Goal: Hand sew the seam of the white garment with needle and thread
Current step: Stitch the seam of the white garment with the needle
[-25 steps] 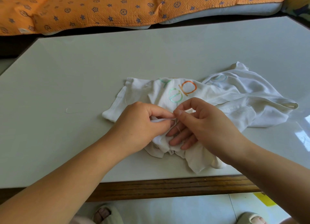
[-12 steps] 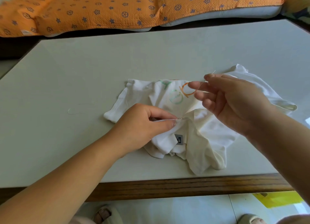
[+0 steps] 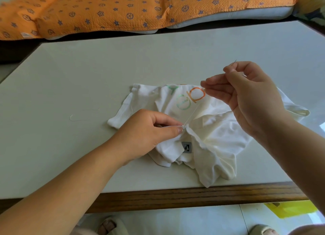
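Note:
A crumpled white garment [image 3: 216,141] with green and orange printed letters lies on the white table [image 3: 123,73] near its front edge. My left hand [image 3: 149,134] pinches the garment's seam between thumb and forefinger. My right hand [image 3: 246,96] is raised above the cloth to the right and pinches the needle [image 3: 234,62], whose tip sticks out above the fingers. A taut white thread [image 3: 192,112] runs from the pinched seam up to my right hand. A small grey label [image 3: 186,147] shows on the cloth below my left thumb.
A loose piece of thread [image 3: 79,117] lies on the table left of the garment. An orange patterned quilt [image 3: 140,8] lies beyond the far edge. The table's wooden front edge [image 3: 193,196] is near me, with slippered feet and a yellow object [image 3: 292,211] on the floor below.
My right hand has left the seam, risen up and to the right with the needle and drawn the thread taut. My left hand still pinches the seam.

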